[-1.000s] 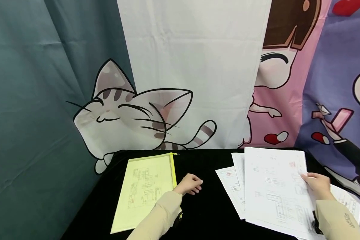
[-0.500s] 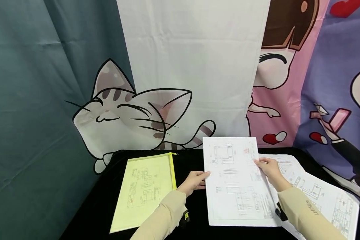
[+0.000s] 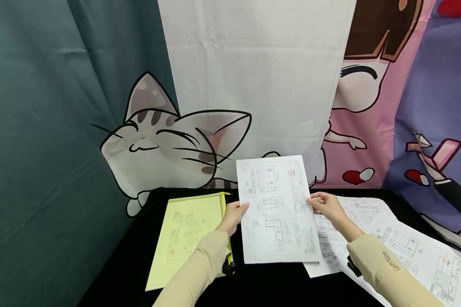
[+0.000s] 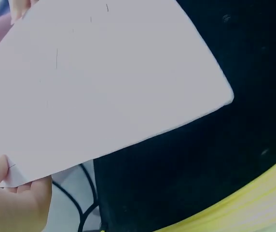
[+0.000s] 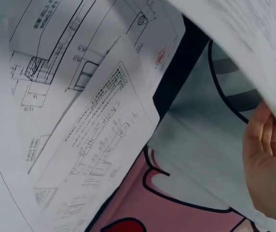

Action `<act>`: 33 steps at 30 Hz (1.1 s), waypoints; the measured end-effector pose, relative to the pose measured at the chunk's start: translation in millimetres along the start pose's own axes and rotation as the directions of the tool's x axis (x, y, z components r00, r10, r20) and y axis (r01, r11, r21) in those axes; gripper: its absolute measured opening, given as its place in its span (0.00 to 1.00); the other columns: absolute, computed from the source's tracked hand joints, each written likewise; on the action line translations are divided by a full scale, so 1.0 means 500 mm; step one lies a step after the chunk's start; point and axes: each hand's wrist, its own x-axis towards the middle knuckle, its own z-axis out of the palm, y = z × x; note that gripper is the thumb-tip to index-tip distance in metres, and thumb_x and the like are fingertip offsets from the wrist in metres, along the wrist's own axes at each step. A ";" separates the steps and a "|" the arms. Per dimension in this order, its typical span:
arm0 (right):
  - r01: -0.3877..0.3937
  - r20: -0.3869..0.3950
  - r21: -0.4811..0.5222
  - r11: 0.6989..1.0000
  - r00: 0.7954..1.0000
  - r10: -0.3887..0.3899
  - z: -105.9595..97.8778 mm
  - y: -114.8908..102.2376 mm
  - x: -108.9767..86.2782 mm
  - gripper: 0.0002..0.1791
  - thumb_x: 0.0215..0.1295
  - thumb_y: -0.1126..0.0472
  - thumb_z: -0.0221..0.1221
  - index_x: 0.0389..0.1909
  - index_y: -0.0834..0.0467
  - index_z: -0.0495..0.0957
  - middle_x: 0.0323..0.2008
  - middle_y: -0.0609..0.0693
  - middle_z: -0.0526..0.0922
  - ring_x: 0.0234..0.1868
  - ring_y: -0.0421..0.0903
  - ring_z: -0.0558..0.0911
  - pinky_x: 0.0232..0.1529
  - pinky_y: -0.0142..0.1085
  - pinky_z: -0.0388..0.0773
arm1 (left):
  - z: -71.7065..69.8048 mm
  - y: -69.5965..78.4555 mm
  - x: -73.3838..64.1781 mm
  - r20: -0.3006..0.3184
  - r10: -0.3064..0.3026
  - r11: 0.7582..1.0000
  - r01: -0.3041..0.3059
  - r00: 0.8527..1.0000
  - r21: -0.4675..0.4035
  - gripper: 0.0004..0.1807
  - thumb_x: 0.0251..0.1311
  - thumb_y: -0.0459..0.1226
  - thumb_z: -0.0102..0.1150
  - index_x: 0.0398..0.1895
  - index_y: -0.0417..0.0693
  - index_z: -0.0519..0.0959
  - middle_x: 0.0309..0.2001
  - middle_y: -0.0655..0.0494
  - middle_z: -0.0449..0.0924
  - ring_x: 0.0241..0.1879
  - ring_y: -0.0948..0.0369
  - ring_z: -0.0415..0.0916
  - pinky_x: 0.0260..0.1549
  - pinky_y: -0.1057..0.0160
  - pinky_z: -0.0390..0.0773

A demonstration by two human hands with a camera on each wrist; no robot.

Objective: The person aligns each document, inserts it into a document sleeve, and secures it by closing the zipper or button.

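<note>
A white sheet of paper (image 3: 274, 221) printed with technical drawings is held up in front of me, more than one sheet thick perhaps; I cannot tell. My left hand (image 3: 232, 217) pinches its left edge between thumb and fingers, and the same left hand (image 4: 17, 205) shows at the lower left of its wrist view. On the opposite edge my right hand (image 3: 328, 209) grips the paper; the right wrist view has this right hand (image 5: 268, 169) with fingers behind it. Left of the paper lies a yellow folder (image 3: 169, 251) with a drawing showing through its cover.
Several loose printed sheets (image 3: 422, 251) lie overlapping on the black tablecloth (image 3: 269, 285) at the right, partly under my right forearm. A curtain with a cartoon cat (image 3: 161, 157) hangs behind the table.
The right hand has brought the paper leftward from the pile on the right. My left hand has taken hold of its left edge, and the paper is now raised between both hands.
</note>
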 end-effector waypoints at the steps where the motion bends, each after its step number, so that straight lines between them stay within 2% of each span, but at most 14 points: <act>1: 0.018 0.007 -0.004 1.000 1.000 -0.018 0.002 -0.001 0.002 0.19 0.66 0.64 0.56 0.47 0.78 0.70 0.30 0.51 0.86 0.25 0.31 0.79 0.30 0.28 0.81 | -0.004 0.004 0.004 -0.014 0.002 1.000 -0.002 1.000 -0.008 0.14 0.67 0.37 0.51 0.46 0.34 0.78 0.38 0.44 0.84 0.26 0.67 0.79 0.28 0.70 0.79; 6: 0.092 -0.016 -0.049 0.995 0.996 -0.093 0.016 -0.008 0.014 0.14 0.64 0.69 0.56 0.41 0.79 0.73 0.28 0.53 0.85 0.23 0.32 0.78 0.30 0.28 0.82 | -0.019 0.016 0.020 -0.058 0.008 0.999 -0.011 0.998 -0.043 0.15 0.67 0.37 0.51 0.48 0.34 0.78 0.36 0.46 0.85 0.26 0.68 0.78 0.27 0.71 0.78; 10: 0.143 -0.092 -0.080 0.986 0.984 -0.150 0.029 -0.018 0.022 0.11 0.63 0.70 0.57 0.36 0.78 0.73 0.25 0.56 0.84 0.21 0.30 0.76 0.27 0.28 0.81 | -0.024 0.020 0.023 -0.071 0.027 0.995 -0.034 0.997 -0.092 0.16 0.67 0.38 0.51 0.48 0.34 0.77 0.37 0.48 0.85 0.27 0.68 0.79 0.29 0.71 0.78; 13: 0.187 -0.155 -0.083 0.979 0.968 -0.198 0.037 -0.029 0.023 0.09 0.63 0.71 0.57 0.35 0.77 0.73 0.24 0.59 0.82 0.21 0.29 0.74 0.24 0.25 0.78 | -0.027 0.021 0.024 -0.055 0.047 0.989 -0.055 0.997 -0.137 0.17 0.67 0.40 0.52 0.49 0.34 0.77 0.36 0.52 0.85 0.28 0.68 0.80 0.31 0.69 0.80; 17: 0.265 -0.224 -0.056 0.963 0.936 -0.271 0.044 -0.055 0.015 0.06 0.62 0.73 0.57 0.34 0.75 0.73 0.21 0.61 0.81 0.19 0.28 0.72 0.21 0.22 0.76 | -0.032 0.021 0.025 -0.027 0.064 0.979 -0.068 0.998 -0.190 0.19 0.65 0.41 0.54 0.51 0.35 0.76 0.34 0.58 0.85 0.30 0.69 0.80 0.34 0.68 0.81; 22: 0.330 -0.299 0.052 0.943 0.906 -0.300 0.049 -0.100 0.003 0.04 0.62 0.76 0.54 0.34 0.77 0.71 0.16 0.45 0.78 0.17 0.30 0.70 0.21 0.21 0.75 | -0.034 0.013 0.023 -0.023 0.062 0.974 -0.066 0.998 -0.215 0.19 0.62 0.39 0.58 0.52 0.35 0.76 0.34 0.59 0.85 0.30 0.68 0.80 0.34 0.66 0.81; 26: 0.395 -0.391 0.149 0.907 0.866 -0.313 0.056 -0.114 0.020 0.05 0.62 0.77 0.54 0.34 0.77 0.69 0.16 0.35 0.77 0.17 0.28 0.71 0.20 0.19 0.71 | -0.020 -0.001 0.017 -0.016 -0.021 0.974 0.017 1.000 -0.226 0.18 0.60 0.39 0.61 0.49 0.37 0.76 0.36 0.56 0.85 0.33 0.65 0.81 0.40 0.61 0.83; 29: 0.437 -0.460 0.220 0.872 0.835 -0.302 0.065 -0.118 0.040 0.05 0.62 0.76 0.54 0.34 0.76 0.70 0.17 0.34 0.79 0.18 0.28 0.74 0.20 0.19 0.72 | 0.001 -0.016 0.017 0.015 -0.085 0.945 0.086 0.996 -0.315 0.16 0.60 0.41 0.61 0.47 0.41 0.75 0.42 0.53 0.84 0.41 0.60 0.82 0.48 0.58 0.81; 31: 0.447 -0.482 0.273 0.852 0.830 -0.281 0.074 -0.118 0.050 0.05 0.63 0.75 0.55 0.35 0.75 0.70 0.18 0.33 0.81 0.21 0.28 0.77 0.23 0.20 0.76 | 0.020 -0.024 0.018 0.050 -0.097 0.905 0.109 0.994 -0.411 0.14 0.61 0.41 0.60 0.46 0.44 0.75 0.45 0.52 0.83 0.48 0.57 0.81 0.52 0.57 0.79; 33: 0.446 -0.492 0.323 0.835 0.833 -0.254 0.086 -0.120 0.055 0.05 0.63 0.74 0.55 0.35 0.74 0.71 0.18 0.34 0.81 0.22 0.29 0.79 0.24 0.21 0.78 | 0.042 -0.029 0.020 0.070 -0.088 0.861 0.111 0.994 -0.496 0.13 0.62 0.42 0.59 0.46 0.47 0.76 0.45 0.55 0.82 0.50 0.56 0.79 0.53 0.56 0.78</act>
